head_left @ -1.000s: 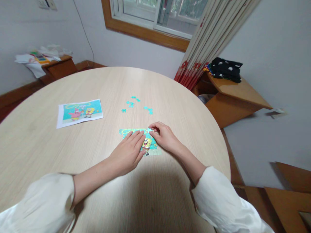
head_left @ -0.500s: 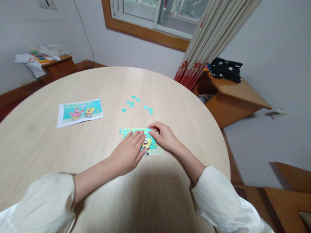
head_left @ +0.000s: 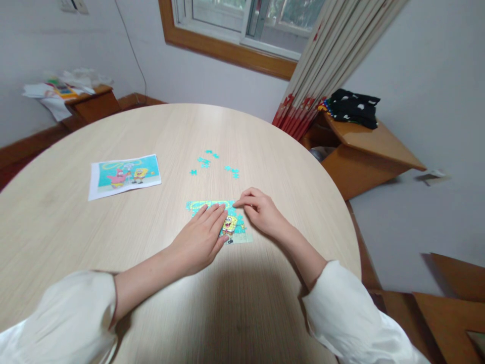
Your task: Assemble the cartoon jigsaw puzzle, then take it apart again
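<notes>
A partly joined jigsaw puzzle (head_left: 229, 222) with a yellow cartoon figure lies flat on the table. My left hand (head_left: 202, 235) rests palm down across its left and middle part, fingers stretched out, hiding much of the picture. At the upper right of the puzzle, my right hand (head_left: 259, 210) has its fingers drawn together, the fingertips at a teal puzzle piece (head_left: 231, 203) on the edge. Beyond the hands lie several loose teal pieces, among them a left-hand piece (head_left: 193, 172) and a right-hand cluster (head_left: 235, 173).
On the left of the round wooden table (head_left: 159, 313) lies a printed reference picture (head_left: 129, 174) of cartoon figures. Behind are a window (head_left: 242, 25) and a curtain (head_left: 322, 55). A wooden cabinet (head_left: 364, 156) with black cloth (head_left: 354, 108) stands at the right.
My right hand has shifted slightly right, and its fingers have drawn closer together, index finger pointing at the puzzle edge. My left hand stays in place; the loose pieces have not moved.
</notes>
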Demonstrator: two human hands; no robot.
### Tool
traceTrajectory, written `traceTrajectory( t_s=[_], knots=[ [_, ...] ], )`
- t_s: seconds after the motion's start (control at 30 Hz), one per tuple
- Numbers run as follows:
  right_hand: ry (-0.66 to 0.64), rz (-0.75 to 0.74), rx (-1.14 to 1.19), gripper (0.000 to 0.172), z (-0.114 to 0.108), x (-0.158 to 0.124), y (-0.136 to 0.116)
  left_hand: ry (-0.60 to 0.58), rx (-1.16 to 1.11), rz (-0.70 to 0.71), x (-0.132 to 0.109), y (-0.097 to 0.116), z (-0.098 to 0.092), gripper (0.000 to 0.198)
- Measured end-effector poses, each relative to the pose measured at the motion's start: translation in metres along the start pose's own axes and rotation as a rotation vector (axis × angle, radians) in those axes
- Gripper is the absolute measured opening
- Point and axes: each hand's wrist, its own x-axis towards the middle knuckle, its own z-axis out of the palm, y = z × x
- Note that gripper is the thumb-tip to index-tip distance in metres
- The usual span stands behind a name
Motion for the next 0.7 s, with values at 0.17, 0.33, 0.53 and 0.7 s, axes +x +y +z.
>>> traceTrajectory(
  t_s=[0.17,0.33,0.53,0.7],
  knots=[
    [-0.061,-0.038,-0.071,0.032,0.0017,0.0001,-0.0011,-0.001,-0.002,-0.003,0.0006,0.0005,-0.0011,0.053],
    [0.031,-0.007,-0.039,0.032,0.0014,0.0003,-0.0051,0.010,0.003,0.000,-0.0002,-0.0008,0.0008,0.053],
    [-0.073,-0.002,-0.104,0.033,0.0018,0.0010,-0.0060,0.026,-0.035,0.003,-0.0009,-0.0018,0.0019,0.052],
    [0.068,0.068,-0.001,0.028,0.0022,0.0026,-0.0005,0.013,-0.022,-0.004,-0.0005,-0.0006,-0.0012,0.052]
  ],
)
